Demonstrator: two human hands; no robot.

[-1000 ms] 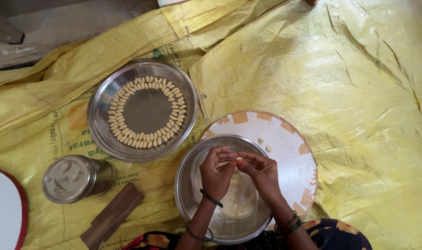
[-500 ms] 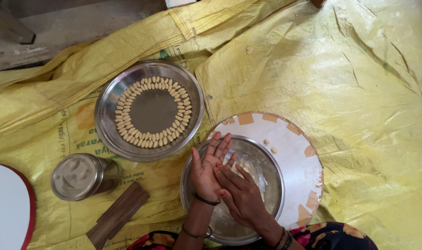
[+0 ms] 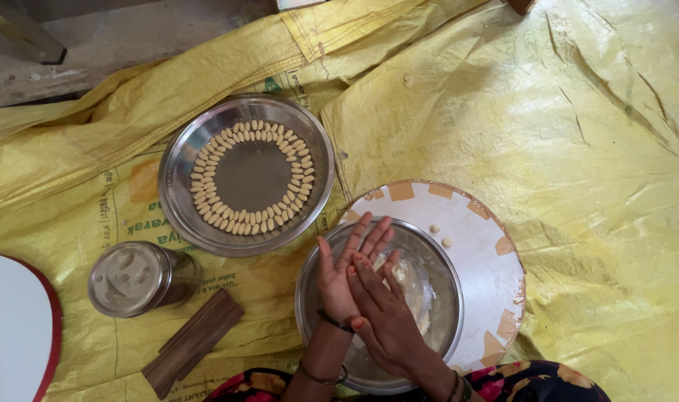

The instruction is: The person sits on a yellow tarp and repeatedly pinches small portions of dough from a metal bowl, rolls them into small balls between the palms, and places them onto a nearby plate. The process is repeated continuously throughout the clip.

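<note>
Both hands meet over a steel bowl (image 3: 429,298) that sits on a round white board (image 3: 473,246) patched with tan tape, near the bottom edge of a yellow woven sheet (image 3: 563,149) spread on the floor. The left hand (image 3: 347,272) is held flat and open, palm up, fingers stretched toward the far rim of the bowl. The right hand (image 3: 380,316) lies across it, palm down, fingers straight, pressing on the left palm. Whether anything is caught between the 2 palms cannot be told, since the right hand covers the spot. Neither hand grips anything that shows. Dark bangles circle both wrists.

Inside the bowl, just beside the fingertips, a pale lump of dough (image 3: 410,279) rests against the wall. 2 small dough bits (image 3: 440,236) lie on the white board just past the bowl's far rim.

To the far left of the bowl, well apart from the hands, a wide steel plate (image 3: 183,160) holds a ring of small shaped dough pieces (image 3: 239,222) laid side by side. Near the sheet's left edge stands a lidded steel container (image 3: 135,279), with a dark wooden block (image 3: 194,342) lying just beside it. A white disc with a red rim (image 3: 16,327) shows at the left edge.
</note>
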